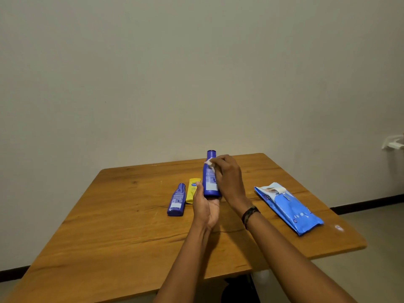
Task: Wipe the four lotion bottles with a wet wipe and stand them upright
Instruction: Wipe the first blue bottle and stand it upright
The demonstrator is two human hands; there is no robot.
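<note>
- Progress: no bottle is standing by itself on the tabletop, so I judge the task to be at an early stage.
- The small blue bottle and the yellow bottle are lying flat side by side near the tabletop's middle; a fourth bottle is not showing.
- The left hand is gripping the base of the tall blue bottle, holding it upright over the middle.
- The right hand is pinching the wet wipe against the bottle's neck.
- The wipe pack is lying toward the right edge.
</note>
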